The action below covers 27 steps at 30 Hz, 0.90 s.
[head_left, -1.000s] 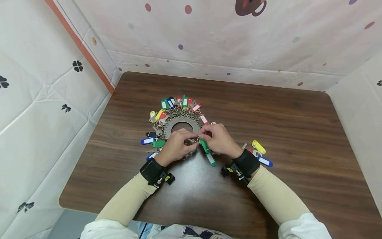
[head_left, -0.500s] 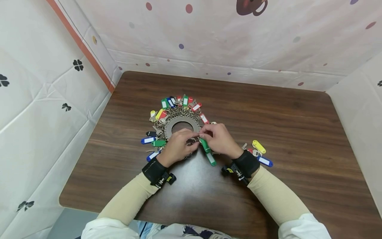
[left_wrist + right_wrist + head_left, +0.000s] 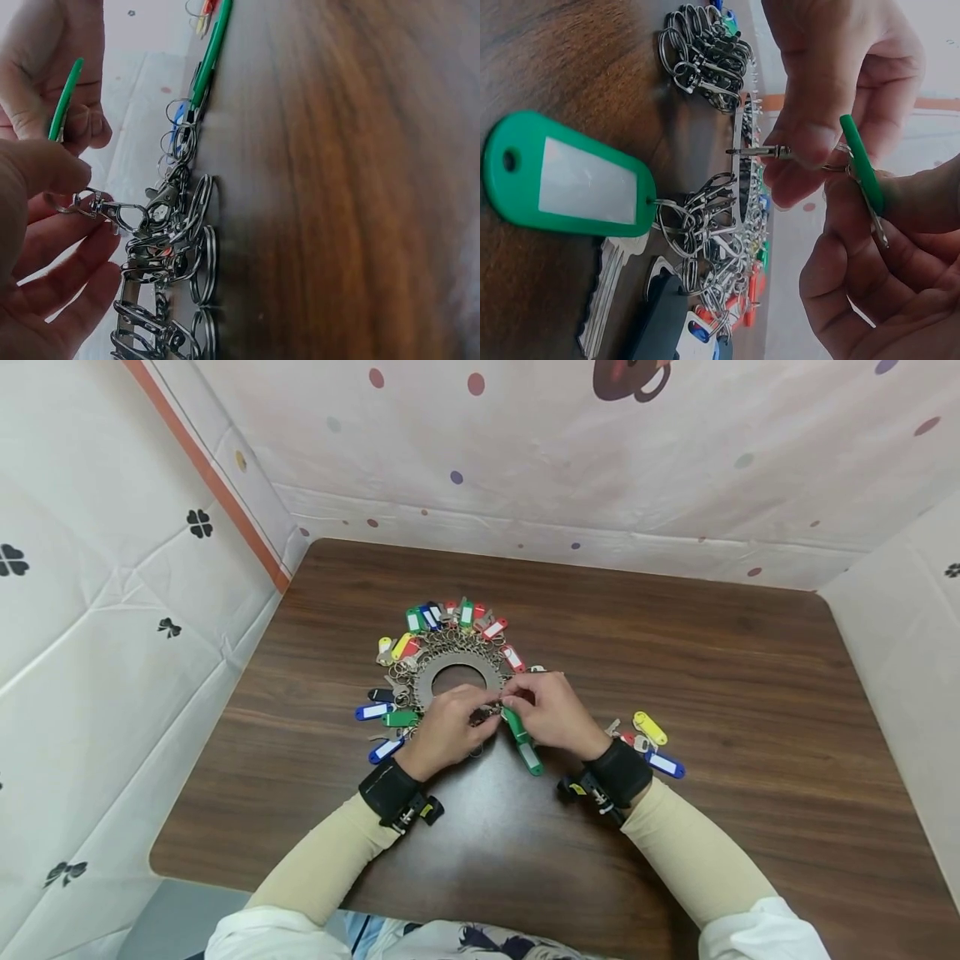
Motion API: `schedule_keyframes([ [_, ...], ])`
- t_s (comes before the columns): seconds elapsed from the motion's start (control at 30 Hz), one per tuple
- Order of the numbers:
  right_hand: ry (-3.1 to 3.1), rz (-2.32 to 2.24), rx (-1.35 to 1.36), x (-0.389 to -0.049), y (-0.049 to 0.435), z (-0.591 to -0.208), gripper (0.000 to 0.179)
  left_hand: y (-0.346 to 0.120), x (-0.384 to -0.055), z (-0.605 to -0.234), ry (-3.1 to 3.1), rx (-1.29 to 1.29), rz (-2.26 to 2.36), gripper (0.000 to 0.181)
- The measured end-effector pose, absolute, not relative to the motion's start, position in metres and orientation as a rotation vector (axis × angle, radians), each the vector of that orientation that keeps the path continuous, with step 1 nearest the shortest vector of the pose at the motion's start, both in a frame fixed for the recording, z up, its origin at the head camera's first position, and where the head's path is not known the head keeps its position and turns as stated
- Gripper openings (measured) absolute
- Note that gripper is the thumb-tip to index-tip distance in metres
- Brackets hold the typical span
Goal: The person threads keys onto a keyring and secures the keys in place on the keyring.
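Over the near right side of a flat grey ring point(image 3: 450, 660), crowded with metal clasps and tagged keys, my two hands meet. My left hand point(image 3: 447, 731) pinches a small metal clasp point(image 3: 94, 202) between thumb and finger. Just beside it, my right hand point(image 3: 553, 714) pinches a green key tag point(image 3: 862, 161) with a key point(image 3: 877, 225) and a split ring, partly hidden by the fingers. Below that tag, a second green tag point(image 3: 585, 176) with a white label lies on the table, linked to the clasps. The fingers cover part of the grey ring.
On the brown table point(image 3: 712, 660), right of my right wrist, lie a yellow tag point(image 3: 650, 728), a blue tag point(image 3: 665, 765) and some keys. Red, yellow, blue, black and green tags fan out around the grey ring. Patterned sheets hang behind and at both sides.
My left wrist has shifted very slightly to the right. Both hands keep their hold in nearly the same place.
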State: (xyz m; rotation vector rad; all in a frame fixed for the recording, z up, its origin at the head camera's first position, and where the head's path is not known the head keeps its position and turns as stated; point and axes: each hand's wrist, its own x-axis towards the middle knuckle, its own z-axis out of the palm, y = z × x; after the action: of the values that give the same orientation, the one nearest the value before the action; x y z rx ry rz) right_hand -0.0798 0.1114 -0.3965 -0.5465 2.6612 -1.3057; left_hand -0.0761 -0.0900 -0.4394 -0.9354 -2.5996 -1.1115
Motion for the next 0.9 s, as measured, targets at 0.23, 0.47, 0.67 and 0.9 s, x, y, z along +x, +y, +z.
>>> schedule_keyframes([
  [0.23,2.689,-1.264,-0.623,-0.08,0.113,-0.399,0.011,-0.096,-0.082,-0.441,-2.609,-1.031,-1.215,0.022],
  [0.47,2.656,-1.285,-0.593,-0.081,0.115,-0.398,0.012,-0.107,-0.091,-0.44,-2.582,-1.075,-1.595,0.014],
  [0.67,2.637,-1.293,-0.612,-0.082,0.115,-0.398,0.013,-0.106,-0.094,-0.442,-2.542,-1.069,-1.639,0.004],
  [0.9,2.668,-1.313,-0.661,-0.081,0.114,-0.401,0.012,-0.104,-0.091,-0.444,-2.506,-1.037,-1.536,0.023],
])
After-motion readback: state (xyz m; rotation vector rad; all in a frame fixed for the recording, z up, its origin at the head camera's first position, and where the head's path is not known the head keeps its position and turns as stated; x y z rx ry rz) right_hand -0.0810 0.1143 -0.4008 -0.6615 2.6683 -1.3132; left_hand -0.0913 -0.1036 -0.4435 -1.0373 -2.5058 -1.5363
